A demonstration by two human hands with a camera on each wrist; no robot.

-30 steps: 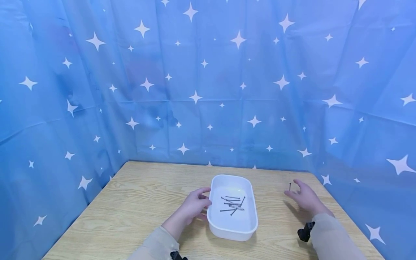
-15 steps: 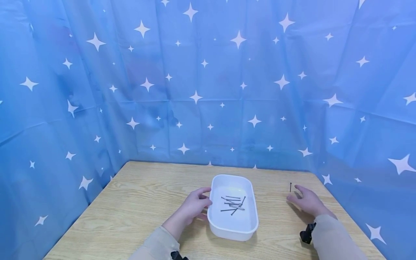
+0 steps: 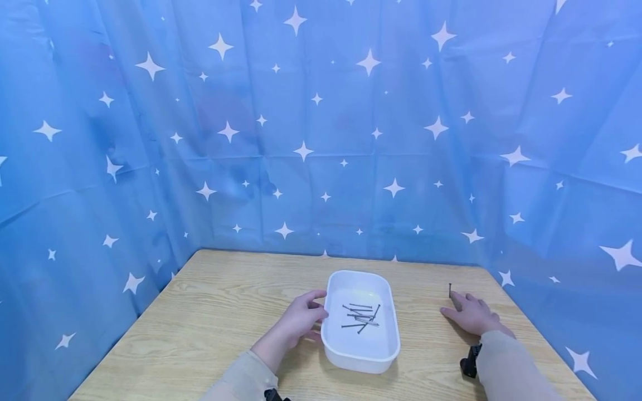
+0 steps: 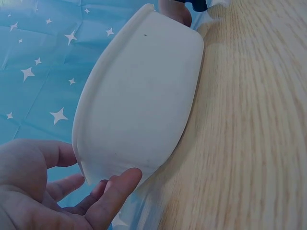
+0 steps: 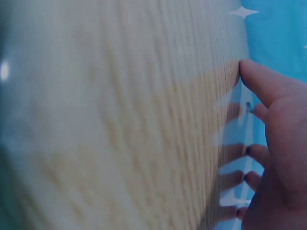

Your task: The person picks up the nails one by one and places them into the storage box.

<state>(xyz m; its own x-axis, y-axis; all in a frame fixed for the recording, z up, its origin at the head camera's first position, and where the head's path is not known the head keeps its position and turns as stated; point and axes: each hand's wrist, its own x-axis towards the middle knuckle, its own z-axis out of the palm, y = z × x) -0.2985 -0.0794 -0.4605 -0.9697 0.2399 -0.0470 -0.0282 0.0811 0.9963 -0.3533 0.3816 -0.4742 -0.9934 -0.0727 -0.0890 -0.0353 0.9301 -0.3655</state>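
Note:
A white rectangular plastic tray [image 3: 360,365] stands on the wooden table, several dark nails [image 3: 362,316] lying loosely on its floor. Beside its left wall is my left hand [image 3: 301,317], fingertips at the rim. In the left wrist view, that hand's thumb [image 4: 117,194] stretches along the outside of the tray wall [image 4: 139,91]. Toward the right, a single nail [image 3: 450,288] lies on the table, pointing away from me. My right hand [image 3: 471,314] is spread flat just behind it, its index fingertip at or close to the near end. Contact there cannot be made out.
The wooden table [image 3: 225,312] reaches back to a blue curtain [image 3: 321,128] with white stars, which also hangs along both sides. A black wrist-worn device [image 3: 470,362] sits at the right sleeve.
My right hand's fingers have come down and spread on the table, the index finger now by the nail's near end. The left hand, tray and lone nail stay in place.

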